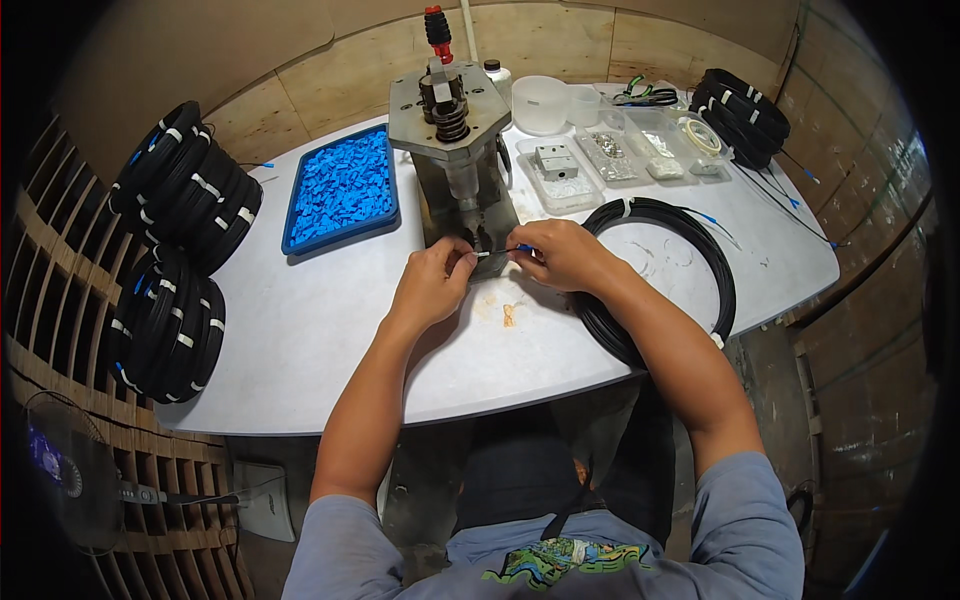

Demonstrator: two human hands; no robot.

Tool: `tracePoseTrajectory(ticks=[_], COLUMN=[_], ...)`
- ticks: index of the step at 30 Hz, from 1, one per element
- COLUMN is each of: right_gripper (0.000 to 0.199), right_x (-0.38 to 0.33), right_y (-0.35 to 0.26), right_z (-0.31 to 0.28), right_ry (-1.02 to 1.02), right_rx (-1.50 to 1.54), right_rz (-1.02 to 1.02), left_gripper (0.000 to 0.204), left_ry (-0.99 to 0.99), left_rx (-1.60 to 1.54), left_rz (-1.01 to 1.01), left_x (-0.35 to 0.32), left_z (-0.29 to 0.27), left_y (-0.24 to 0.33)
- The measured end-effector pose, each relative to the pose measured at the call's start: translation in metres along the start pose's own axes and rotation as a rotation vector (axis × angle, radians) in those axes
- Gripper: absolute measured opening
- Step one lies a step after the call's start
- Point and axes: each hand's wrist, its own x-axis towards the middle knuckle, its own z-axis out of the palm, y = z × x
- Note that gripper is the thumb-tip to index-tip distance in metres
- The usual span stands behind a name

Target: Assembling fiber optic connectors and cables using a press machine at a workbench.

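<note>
My left hand (pixel 432 283) is closed, its thumb and finger pinching a small pale piece (pixel 482 254) at the foot of the hand press. Closed as well, my right hand (pixel 560 252) grips a thin black cable with a blue end piece (pixel 524 247). A short dark length of cable spans the gap between both hands. The metal hand press (pixel 463 180) stands just beyond them, with a spring and a red and black knob (pixel 438 32) on top. Under my right forearm lies a large coil of black cable (pixel 722 262). Its tie bands are white.
Left of the press sits a blue tray (pixel 292 246) full of small blue pieces. Bundled black coils (pixel 200 200) are stacked at the left edge, others (pixel 740 115) at back right. Clear boxes of small parts (pixel 612 158), a metal block (pixel 556 161) and a white tub (pixel 540 105) stand behind.
</note>
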Motion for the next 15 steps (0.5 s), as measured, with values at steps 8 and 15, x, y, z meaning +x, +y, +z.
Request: tracePoseTrajectory(ticks=[8, 15], right_gripper=[0.013, 0.013], right_x=[-0.0002, 0.0002], right_y=[0.0000, -0.0009], right_z=[-0.0004, -0.0001], right_ry=[-0.010, -0.011], right_rx=[-0.010, -0.003], right_rz=[0.002, 0.009], left_gripper=[0.021, 0.022], left_ry=[-0.005, -0.006], left_rx=[-0.005, -0.002], left_rz=[-0.010, -0.008], left_x=[-0.0005, -0.0002], left_z=[-0.0008, -0.0009], left_y=[0.0023, 0.0006])
